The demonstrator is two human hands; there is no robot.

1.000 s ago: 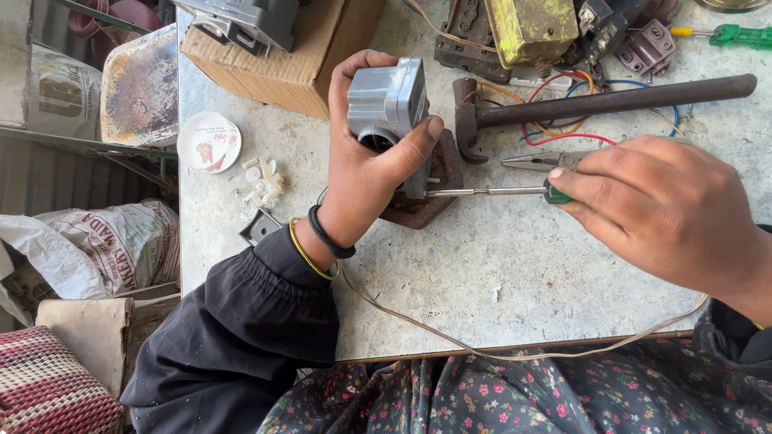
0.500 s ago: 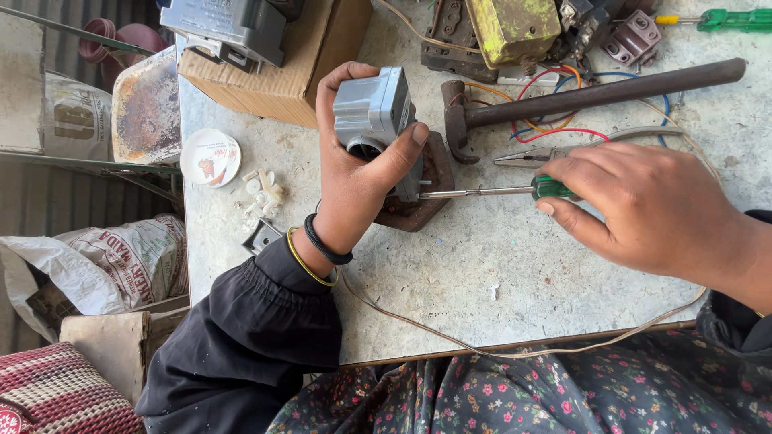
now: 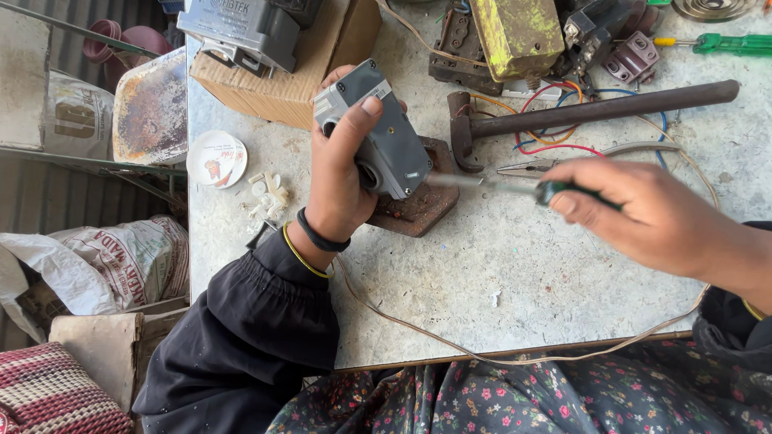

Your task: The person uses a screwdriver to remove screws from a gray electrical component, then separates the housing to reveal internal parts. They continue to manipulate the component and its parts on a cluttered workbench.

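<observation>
My left hand (image 3: 338,173) grips a grey box-shaped electrical part (image 3: 384,137) and holds it tilted above a rusty metal plate (image 3: 418,210) on the worktable (image 3: 523,273). My right hand (image 3: 643,213) is closed around the green handle of a screwdriver (image 3: 498,186). The screwdriver's metal shaft points left, and its tip meets the side of the grey part. Both sleeves are black.
A hammer (image 3: 595,108) and pliers (image 3: 531,167) lie behind the screwdriver, among coloured wires (image 3: 555,120). A yellow metal block (image 3: 519,36), a cardboard box (image 3: 297,72) and a second green screwdriver (image 3: 716,44) sit at the back. A thin cable (image 3: 450,341) loops near the front edge.
My left hand has turned and tilted the grey part, its long side now facing up. My right hand has shifted right and up with the screwdriver, whose tip stays at the part.
</observation>
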